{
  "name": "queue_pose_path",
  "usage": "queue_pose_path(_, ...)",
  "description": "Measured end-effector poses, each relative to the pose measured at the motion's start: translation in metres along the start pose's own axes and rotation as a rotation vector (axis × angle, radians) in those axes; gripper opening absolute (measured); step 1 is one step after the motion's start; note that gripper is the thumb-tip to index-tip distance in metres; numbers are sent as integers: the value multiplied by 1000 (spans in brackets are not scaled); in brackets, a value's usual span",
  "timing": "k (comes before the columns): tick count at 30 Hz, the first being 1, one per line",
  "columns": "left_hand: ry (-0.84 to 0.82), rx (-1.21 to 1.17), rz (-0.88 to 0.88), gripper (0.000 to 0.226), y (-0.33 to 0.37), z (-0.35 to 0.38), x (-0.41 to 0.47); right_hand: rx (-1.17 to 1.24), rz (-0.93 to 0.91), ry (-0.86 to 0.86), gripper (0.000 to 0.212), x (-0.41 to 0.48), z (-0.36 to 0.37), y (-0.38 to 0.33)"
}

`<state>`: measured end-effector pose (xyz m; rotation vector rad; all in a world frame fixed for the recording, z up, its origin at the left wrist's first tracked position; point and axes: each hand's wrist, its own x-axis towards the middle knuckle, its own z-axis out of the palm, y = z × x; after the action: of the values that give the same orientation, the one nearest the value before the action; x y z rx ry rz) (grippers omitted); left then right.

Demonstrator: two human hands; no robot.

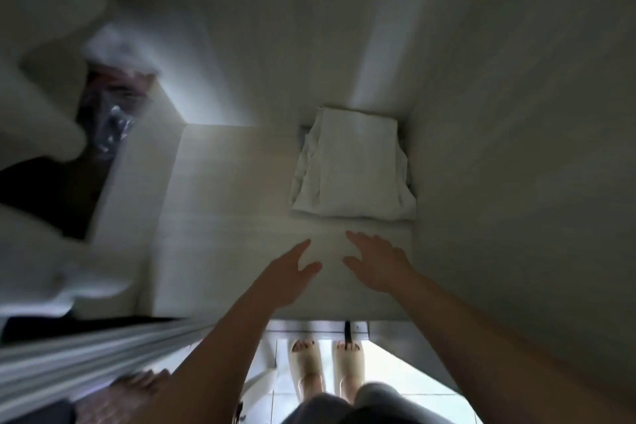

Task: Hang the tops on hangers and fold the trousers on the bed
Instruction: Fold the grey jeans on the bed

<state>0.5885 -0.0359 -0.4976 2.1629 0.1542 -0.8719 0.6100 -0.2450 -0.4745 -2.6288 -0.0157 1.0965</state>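
Our left hand (292,272) and right hand (378,265) reach forward side by side over the front of a white shelf (223,217), near each other but apart. Both are spread flat with the fingers straight and the thumbs turned inward, and neither holds anything. We cannot tell whether the palms touch the board. At 12 o'clock from the hands, just beyond the fingertips, lies a folded white garment (351,165). We cannot tell whether it is trousers or a top. It sits in the far right corner of this compartment, close against the right wall. Its long axis runs from 6 to 12 o'clock, with the broad folded edge toward us at 6 and the narrower end toward the back wall at 12. Its loose layered edges show along its 9 o'clock side. A sliver of darker cloth peeks out beneath it. At 9 to 10 o'clock a second compartment holds dark items and crinkled clear plastic (113,124), too blurred to name. At 6 o'clock, below the shelf, we see two feet in beige slippers (306,365) on a tiled floor.
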Motion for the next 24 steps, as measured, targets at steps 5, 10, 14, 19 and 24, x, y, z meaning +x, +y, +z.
queue_pose_path(5, 146, -140, 37, 61, -2, -4, -78, 91, -190, 198, 63, -60, 13, -21)
queue_pose_path(10, 319, -225, 25, 56, 7, -8, -151, 216, -406, 282, 58, -114, 18, -36)
queue_pose_path(14, 516, -137, -6, 51, 15, -1, -212, 352, -543, 190, 54, -147, 27, -46)
queue_pose_path(19, 760, -61, -158, 44, 2, 46, -303, 351, -761, 55, 50, -188, 44, -59)
queue_pose_path(24, 981, 27, -373, 49, -28, 120, -383, 380, -915, -94, 51, -217, 72, -60)
